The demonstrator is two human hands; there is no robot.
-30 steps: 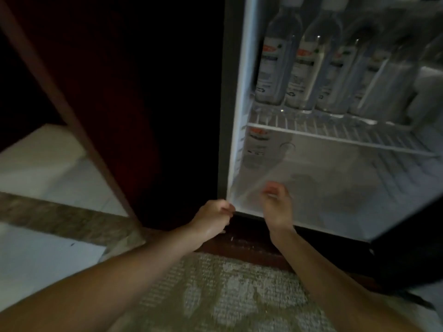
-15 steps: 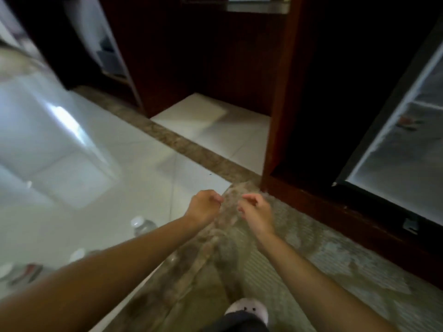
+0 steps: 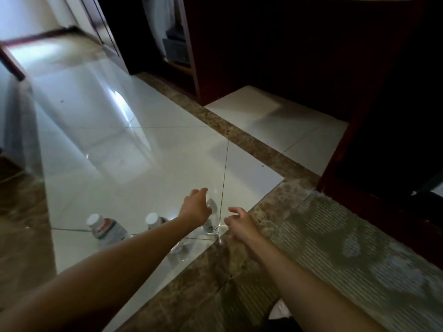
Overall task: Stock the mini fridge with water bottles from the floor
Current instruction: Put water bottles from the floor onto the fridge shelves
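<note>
Three clear water bottles with white caps stand on the glossy white tile floor (image 3: 134, 178). One labelled bottle (image 3: 106, 230) is at the left. A second bottle (image 3: 153, 219) is partly hidden behind my left forearm. My left hand (image 3: 195, 208) is cupped against the top of the third bottle (image 3: 212, 221), and its fingers are hidden behind the hand. My right hand (image 3: 237, 221) hovers just right of that bottle with fingers spread, holding nothing. Only a pale sliver of the mini fridge (image 3: 435, 188) shows at the right edge.
A dark wooden cabinet (image 3: 299, 49) rises along the back and right. A brown marble strip (image 3: 239, 137) crosses the floor diagonally. A patterned rug (image 3: 347, 238) lies under my right arm. An open closet (image 3: 172, 44) stands at the upper middle.
My view has swung left and down from the open fridge to the floor. Both hands left the fridge's edge and dropped to the bottles, the left reaching the nearest one.
</note>
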